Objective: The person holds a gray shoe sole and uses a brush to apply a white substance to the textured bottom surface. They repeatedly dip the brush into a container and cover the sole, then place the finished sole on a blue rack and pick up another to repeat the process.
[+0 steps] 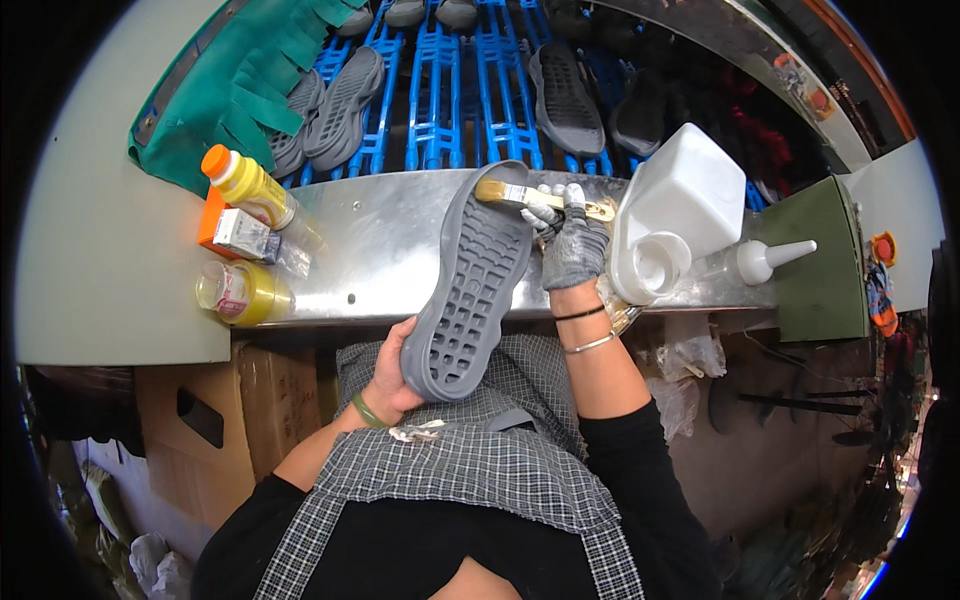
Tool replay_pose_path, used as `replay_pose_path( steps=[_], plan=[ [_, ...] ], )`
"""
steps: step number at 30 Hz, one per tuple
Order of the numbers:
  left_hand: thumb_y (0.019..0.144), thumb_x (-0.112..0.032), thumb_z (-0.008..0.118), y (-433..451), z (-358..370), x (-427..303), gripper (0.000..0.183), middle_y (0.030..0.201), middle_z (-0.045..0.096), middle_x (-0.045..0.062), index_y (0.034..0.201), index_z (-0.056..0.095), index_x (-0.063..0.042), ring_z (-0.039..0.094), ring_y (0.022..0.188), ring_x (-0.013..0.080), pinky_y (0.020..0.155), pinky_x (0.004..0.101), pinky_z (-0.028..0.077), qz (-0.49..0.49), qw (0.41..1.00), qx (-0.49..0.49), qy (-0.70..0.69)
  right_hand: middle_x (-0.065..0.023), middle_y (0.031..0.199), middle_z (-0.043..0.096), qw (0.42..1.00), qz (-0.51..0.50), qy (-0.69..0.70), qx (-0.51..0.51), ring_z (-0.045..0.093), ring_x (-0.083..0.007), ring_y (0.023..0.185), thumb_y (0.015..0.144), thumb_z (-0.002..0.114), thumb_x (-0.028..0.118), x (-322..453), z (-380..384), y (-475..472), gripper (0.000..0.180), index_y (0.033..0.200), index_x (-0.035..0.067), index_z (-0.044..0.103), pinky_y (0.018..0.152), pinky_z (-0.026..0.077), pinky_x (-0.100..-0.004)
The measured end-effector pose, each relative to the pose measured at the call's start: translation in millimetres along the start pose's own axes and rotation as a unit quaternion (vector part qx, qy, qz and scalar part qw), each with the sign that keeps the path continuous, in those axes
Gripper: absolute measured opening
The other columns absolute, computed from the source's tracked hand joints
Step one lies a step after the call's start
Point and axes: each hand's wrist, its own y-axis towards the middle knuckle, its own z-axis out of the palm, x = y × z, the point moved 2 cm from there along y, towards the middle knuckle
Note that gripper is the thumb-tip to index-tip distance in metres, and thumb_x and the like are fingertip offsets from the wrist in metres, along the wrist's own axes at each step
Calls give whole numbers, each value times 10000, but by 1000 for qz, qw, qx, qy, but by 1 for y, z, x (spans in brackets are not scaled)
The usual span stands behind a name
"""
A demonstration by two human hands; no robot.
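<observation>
A grey moulded shoe sole (pixel 480 277) slants in front of me, its gridded hollow side facing up. My bare left hand (pixel 391 371) grips its lower end from the left edge, a green bangle at the wrist. My right hand (pixel 574 232), in a grey knitted glove with white fingertips, holds a flat paintbrush (pixel 555 199) by its pale wooden handle. The brush's bristles lie over the upper end of the sole, near the rim. Beneath the sole's upper part is a metal worktop (pixel 375 247). My right palm is hidden behind the glove's back.
Blue conveyor slats (pixel 435 90) carry several soles, including a grey one (pixel 345 109) and a darker one (pixel 568 97). A white plastic container (pixel 686 195) and nozzle bottle (pixel 772 261) stand right. Left are a yellow bottle (pixel 251 187), a jar (pixel 251 292) and green curtain strips (pixel 262 82).
</observation>
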Motion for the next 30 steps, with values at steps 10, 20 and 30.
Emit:
replay_pose_path(
  steps=[10, 20, 30],
  plan=[
    [1012, -509, 260, 7, 28, -36, 672, 1452, 467, 238, 1512, 352, -69, 569, 1216, 440, 896, 702, 505, -60, 995, 51, -58, -154, 1032, 719, 934, 90, -274, 213, 718, -203, 878, 999, 588, 242, -3, -31, -139, 331, 1165, -38, 647, 813, 594, -302],
    [1002, -542, 274, -16, 33, -13, 708, 1456, 372, 319, 1542, 269, -84, 491, 1197, 610, 809, 673, 562, -94, 966, 195, -140, -53, 838, 737, 746, -249, -523, 328, 700, -153, 780, 901, 720, 197, 60, 18, -31, 236, 1127, 130, 708, 680, 579, -300],
    [1004, -524, 268, -19, 36, -13, 691, 1451, 386, 316, 1535, 299, -82, 498, 1184, 612, 780, 662, 562, -103, 961, 192, -173, -75, 1085, 708, 888, -146, -255, 354, 683, -204, 1011, 921, 690, 210, 41, -2, 56, 242, 1121, 76, 678, 894, 585, -331]
  ],
)
